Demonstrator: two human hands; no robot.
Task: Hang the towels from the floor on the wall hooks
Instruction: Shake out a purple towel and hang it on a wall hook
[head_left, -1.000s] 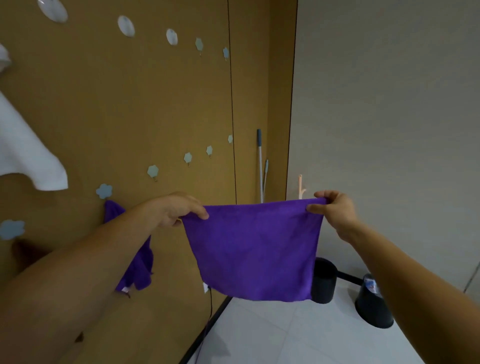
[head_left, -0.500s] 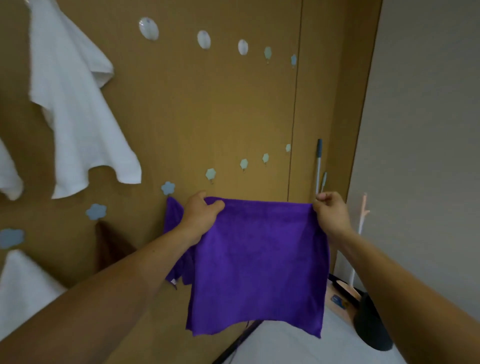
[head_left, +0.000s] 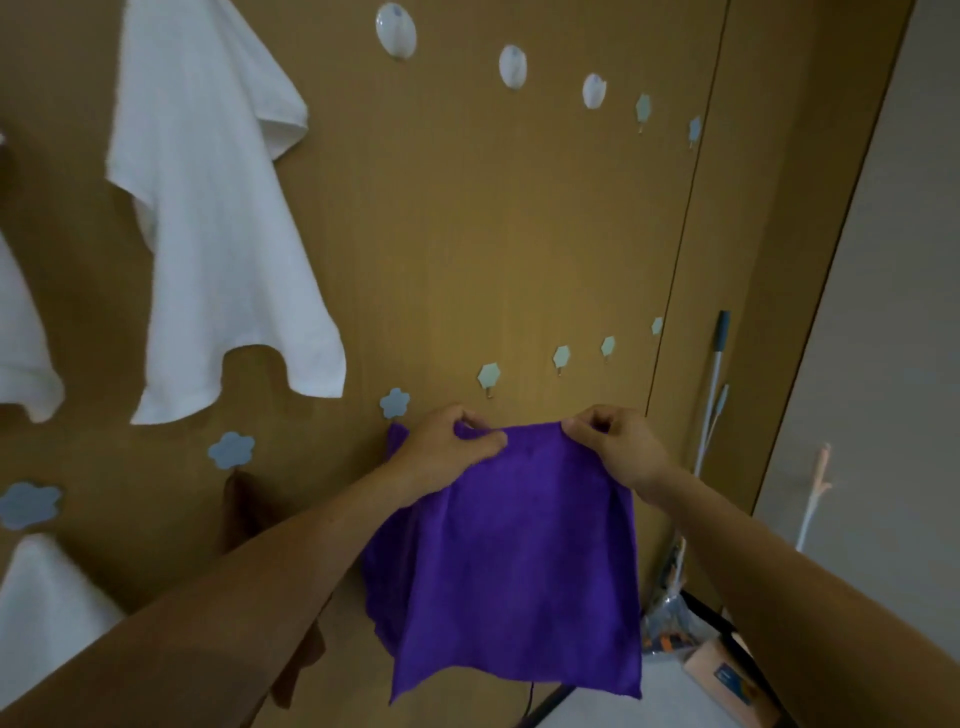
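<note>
Purple towel (head_left: 519, 561), white towel (head_left: 208, 208), pale-blue hooks (head_left: 395, 402) — all on a tan wall (head_left: 493, 234).

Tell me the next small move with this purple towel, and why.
Probably lift the purple cloth towel a little and loop its top edge over the bare pale hexagonal wall hook: left hand and right hand pinch that edge just below it.

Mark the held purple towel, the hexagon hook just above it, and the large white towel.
held purple towel (head_left: 519, 561): head view, middle of the cloth.
hexagon hook (head_left: 488, 375): head view, centre of its plate.
large white towel (head_left: 218, 234): head view, middle of its drape.
</note>
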